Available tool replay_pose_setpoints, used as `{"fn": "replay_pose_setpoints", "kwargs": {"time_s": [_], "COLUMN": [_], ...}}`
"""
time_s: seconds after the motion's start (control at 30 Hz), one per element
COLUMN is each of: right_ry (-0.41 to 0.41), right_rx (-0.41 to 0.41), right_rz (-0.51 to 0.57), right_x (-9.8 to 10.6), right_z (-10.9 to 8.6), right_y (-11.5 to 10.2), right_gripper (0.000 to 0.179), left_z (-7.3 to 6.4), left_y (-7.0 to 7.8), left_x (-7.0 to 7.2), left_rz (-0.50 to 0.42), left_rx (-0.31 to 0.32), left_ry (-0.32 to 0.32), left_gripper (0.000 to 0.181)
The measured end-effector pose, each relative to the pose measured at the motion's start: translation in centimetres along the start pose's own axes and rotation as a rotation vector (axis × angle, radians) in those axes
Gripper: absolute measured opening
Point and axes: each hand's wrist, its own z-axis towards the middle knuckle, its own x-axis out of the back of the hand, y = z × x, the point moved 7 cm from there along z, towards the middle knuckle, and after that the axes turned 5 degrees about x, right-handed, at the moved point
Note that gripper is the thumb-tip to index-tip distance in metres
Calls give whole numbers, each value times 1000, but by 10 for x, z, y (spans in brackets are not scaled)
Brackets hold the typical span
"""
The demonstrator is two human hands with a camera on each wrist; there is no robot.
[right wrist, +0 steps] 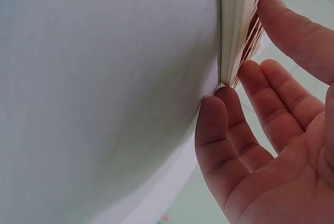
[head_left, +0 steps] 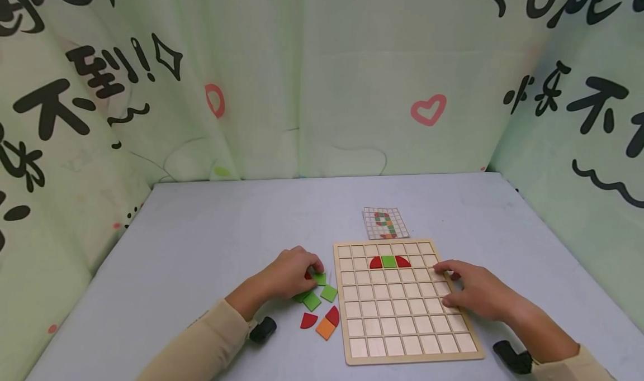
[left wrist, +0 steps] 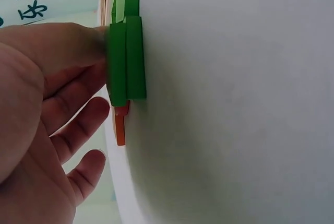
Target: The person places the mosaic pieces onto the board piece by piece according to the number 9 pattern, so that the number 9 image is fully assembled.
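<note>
My left hand [head_left: 289,272] is over a small pile of tiles left of the board, thumb and index finger about a green square tile [head_left: 320,279]. In the left wrist view the thumb meets the upper of two stacked green tiles [left wrist: 118,65]; part of the grip is hidden. My right hand [head_left: 478,289] rests at the right edge of a wooden grid board [head_left: 415,360], thumb and fingertips touching the frame, fingers loosely bent. Near the board's top, a green square [head_left: 389,261] sits between two red quarter-round tiles [head_left: 376,262].
Loose tiles lie beside the board: green squares [head_left: 329,293], red quarter-rounds [head_left: 308,320] and an orange square [head_left: 326,328]. A pattern card [head_left: 401,223] lies just behind the board. Printed curtains [head_left: 352,90] surround the white table [head_left: 226,219].
</note>
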Motion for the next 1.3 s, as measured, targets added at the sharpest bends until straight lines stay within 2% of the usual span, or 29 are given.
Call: {"fn": "replay_pose_setpoints", "kwargs": {"time_s": [0.4,0.63,0.9,1.07,1.3], "right_ry": [8,9,4,2,1], "right_rx": [22,39,22,13,16], "right_rz": [-5,-10,-2,0,6], "right_x": [0,1,1,0,0], "right_z": [-1,-2,-2,-1,-2], "right_y": [-2,-3,-2,-1,-1], "right_gripper": [61,60,61,62,61], "left_z": [3,4,11,16,24], "left_y": [-4,0,21,38,65], "left_x": [1,9,15,11,6], "left_rz": [9,-45,-20,-6,27], "left_rx": [25,14,-64,-80,-143], "left_ry": [3,38,44,23,5], "left_gripper": [24,26,22,22,21]}}
